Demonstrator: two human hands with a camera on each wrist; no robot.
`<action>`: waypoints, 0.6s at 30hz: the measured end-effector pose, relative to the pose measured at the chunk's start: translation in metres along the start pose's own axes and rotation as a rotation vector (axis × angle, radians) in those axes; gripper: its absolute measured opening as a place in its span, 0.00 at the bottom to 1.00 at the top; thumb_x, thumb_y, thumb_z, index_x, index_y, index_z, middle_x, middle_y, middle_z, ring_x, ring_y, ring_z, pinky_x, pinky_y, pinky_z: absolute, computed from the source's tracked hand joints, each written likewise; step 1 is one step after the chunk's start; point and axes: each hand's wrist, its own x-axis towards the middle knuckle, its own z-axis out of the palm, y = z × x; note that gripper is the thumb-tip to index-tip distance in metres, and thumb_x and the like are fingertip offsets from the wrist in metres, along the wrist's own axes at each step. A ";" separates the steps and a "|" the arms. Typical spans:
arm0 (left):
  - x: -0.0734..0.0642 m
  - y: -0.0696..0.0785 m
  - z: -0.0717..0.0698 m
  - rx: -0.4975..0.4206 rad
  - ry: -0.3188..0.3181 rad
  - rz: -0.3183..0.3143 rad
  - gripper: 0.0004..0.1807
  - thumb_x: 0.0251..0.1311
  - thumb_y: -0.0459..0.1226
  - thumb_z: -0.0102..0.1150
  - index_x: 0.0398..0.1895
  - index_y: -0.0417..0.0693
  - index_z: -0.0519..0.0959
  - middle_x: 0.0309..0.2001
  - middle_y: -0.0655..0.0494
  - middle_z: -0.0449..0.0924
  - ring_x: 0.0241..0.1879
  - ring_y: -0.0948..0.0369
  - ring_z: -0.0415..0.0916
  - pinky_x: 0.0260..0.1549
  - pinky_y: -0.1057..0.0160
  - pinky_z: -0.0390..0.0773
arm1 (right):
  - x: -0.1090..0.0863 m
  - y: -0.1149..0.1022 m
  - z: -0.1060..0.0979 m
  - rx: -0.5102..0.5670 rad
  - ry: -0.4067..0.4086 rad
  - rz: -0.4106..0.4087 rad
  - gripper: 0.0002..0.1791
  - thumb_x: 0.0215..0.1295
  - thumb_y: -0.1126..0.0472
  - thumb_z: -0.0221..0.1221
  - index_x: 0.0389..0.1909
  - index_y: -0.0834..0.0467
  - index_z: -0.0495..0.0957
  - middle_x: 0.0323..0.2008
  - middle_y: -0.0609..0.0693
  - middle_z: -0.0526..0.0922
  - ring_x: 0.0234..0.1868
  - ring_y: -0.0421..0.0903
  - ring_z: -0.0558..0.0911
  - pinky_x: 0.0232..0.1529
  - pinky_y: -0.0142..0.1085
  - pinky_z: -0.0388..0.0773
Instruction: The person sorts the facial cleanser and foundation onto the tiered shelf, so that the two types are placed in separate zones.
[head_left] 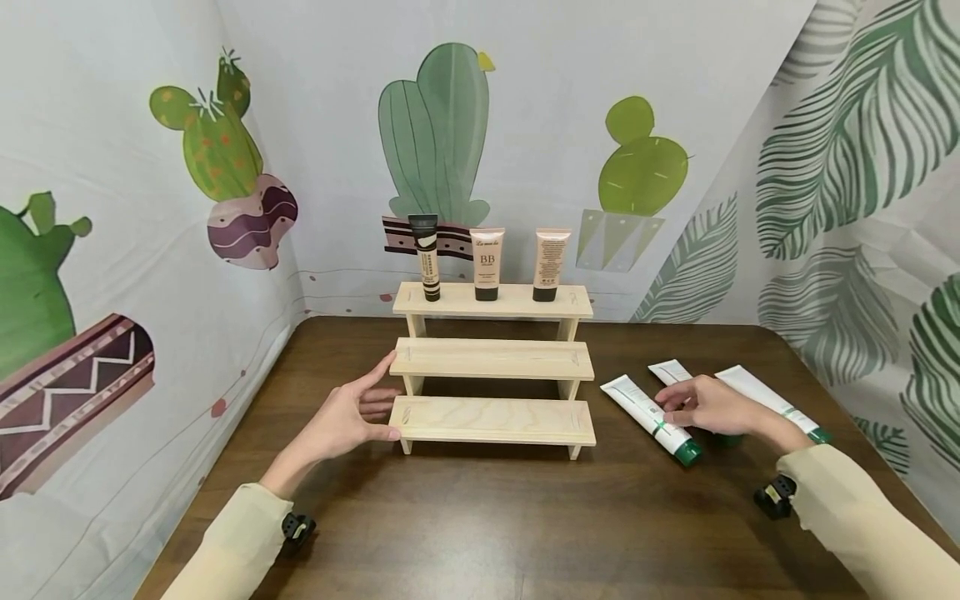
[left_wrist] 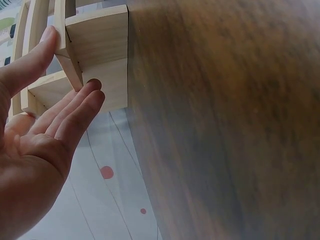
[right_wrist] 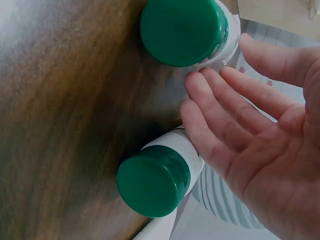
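A three-step wooden stand (head_left: 491,360) stands on the table. My left hand (head_left: 341,421) rests against its left end, thumb at the lowest step and index fingertip at the middle one; the left wrist view shows extended fingers beside the end panel (left_wrist: 102,45). My right hand (head_left: 708,406) hovers over white tubes with green caps, fingers slightly bent and nothing gripped. Its fingertips are right by the leftmost white tube (head_left: 637,407), whose green cap (right_wrist: 180,32) shows large in the right wrist view. A second white tube (head_left: 667,372) lies partly hidden beneath this hand.
Another white tube (head_left: 761,394) lies further right, partly behind the right wrist. On the top step stand a black-and-cream tube (head_left: 428,262) and two beige tubes with black caps, the BB tube (head_left: 487,265) and its neighbour (head_left: 551,262). A printed cloth (head_left: 540,100) hangs behind the brown table (head_left: 465,533).
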 end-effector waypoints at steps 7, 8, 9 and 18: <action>0.000 -0.001 0.000 -0.003 0.000 -0.001 0.67 0.47 0.27 0.84 0.86 0.66 0.53 0.61 0.30 0.79 0.56 0.44 0.84 0.55 0.54 0.85 | 0.005 -0.004 -0.002 0.062 -0.079 0.055 0.25 0.70 0.66 0.66 0.60 0.80 0.74 0.44 0.57 0.85 0.39 0.49 0.83 0.30 0.41 0.86; 0.000 -0.001 0.000 -0.003 0.000 -0.001 0.67 0.47 0.27 0.84 0.86 0.66 0.52 0.61 0.30 0.79 0.56 0.44 0.84 0.55 0.54 0.85 | 0.006 -0.004 -0.002 0.062 -0.084 0.054 0.26 0.70 0.65 0.67 0.60 0.80 0.74 0.44 0.57 0.85 0.40 0.50 0.84 0.30 0.41 0.85; 0.000 -0.001 0.000 -0.002 -0.001 -0.001 0.67 0.47 0.27 0.84 0.86 0.65 0.52 0.61 0.30 0.79 0.56 0.44 0.84 0.55 0.54 0.85 | 0.007 -0.004 -0.002 0.061 -0.087 0.052 0.27 0.69 0.65 0.68 0.60 0.79 0.74 0.44 0.56 0.85 0.40 0.50 0.84 0.30 0.40 0.84; -0.001 0.001 0.000 0.010 0.007 -0.009 0.67 0.47 0.27 0.84 0.87 0.65 0.52 0.61 0.30 0.80 0.56 0.44 0.84 0.55 0.52 0.85 | 0.011 -0.005 0.001 0.088 -0.115 0.029 0.30 0.68 0.64 0.68 0.63 0.79 0.71 0.41 0.55 0.83 0.36 0.46 0.82 0.30 0.39 0.84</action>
